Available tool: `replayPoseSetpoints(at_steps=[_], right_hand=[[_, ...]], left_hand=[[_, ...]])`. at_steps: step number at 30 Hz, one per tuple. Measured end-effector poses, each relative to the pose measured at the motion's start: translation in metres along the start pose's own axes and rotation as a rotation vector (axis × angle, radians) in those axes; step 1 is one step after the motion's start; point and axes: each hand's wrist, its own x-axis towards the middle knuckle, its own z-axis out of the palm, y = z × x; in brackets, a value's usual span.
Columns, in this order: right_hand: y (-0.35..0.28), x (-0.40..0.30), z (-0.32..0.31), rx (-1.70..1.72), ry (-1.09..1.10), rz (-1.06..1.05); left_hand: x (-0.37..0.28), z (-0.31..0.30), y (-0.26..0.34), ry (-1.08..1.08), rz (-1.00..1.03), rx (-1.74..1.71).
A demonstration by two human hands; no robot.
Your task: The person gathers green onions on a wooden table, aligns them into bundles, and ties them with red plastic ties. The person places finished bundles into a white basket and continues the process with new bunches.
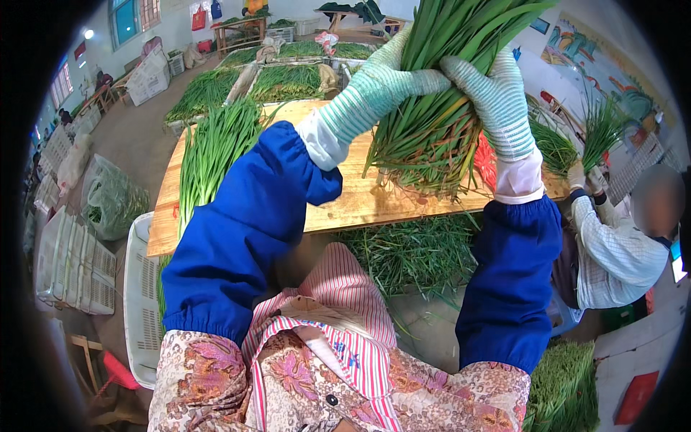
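My left hand [386, 86] and my right hand [494, 97], both in green-and-white striped gloves, grip a thick bunch of green leafy stalks [426, 129], likely Chinese chives. Its leaves point up past the picture's top; the lower ends hang just over the wooden table [345, 200], some of them brown and yellowed. My thumbs nearly meet across the front of the bunch. On the table's left side lies a neat pile of long green chives [216, 151]. Red plastic ties [486, 162] sit behind my right wrist.
Cut leaves [410, 254] heap below the table's front edge. A white plastic crate [141, 302] stands at the left. At the right a co-worker [621, 243] holds another bunch [600, 132]. Several crates of greens [286, 81] stand beyond the table. A clear bag [113, 200] rests on the floor.
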Motion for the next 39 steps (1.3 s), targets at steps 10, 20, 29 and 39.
replayPoseSetpoints(at_steps=[10,20,29,39], right_hand=[[0.01,0.004,-0.001,-0.045,-0.22,0.083],[0.028,0.028,0.001,-0.071,0.171,0.089],[0.062,0.007,-0.032,-0.355,0.267,0.037],[-0.026,0.005,-0.015,-0.14,0.421,0.045]], left_hand=[[0.019,-0.038,-0.023,-0.114,-0.116,0.114],[0.017,0.006,-0.007,-0.127,-0.286,0.239],[-0.031,-0.031,-0.028,0.11,-0.242,0.189],[-0.06,-0.034,-0.02,0.114,-0.274,0.212]])
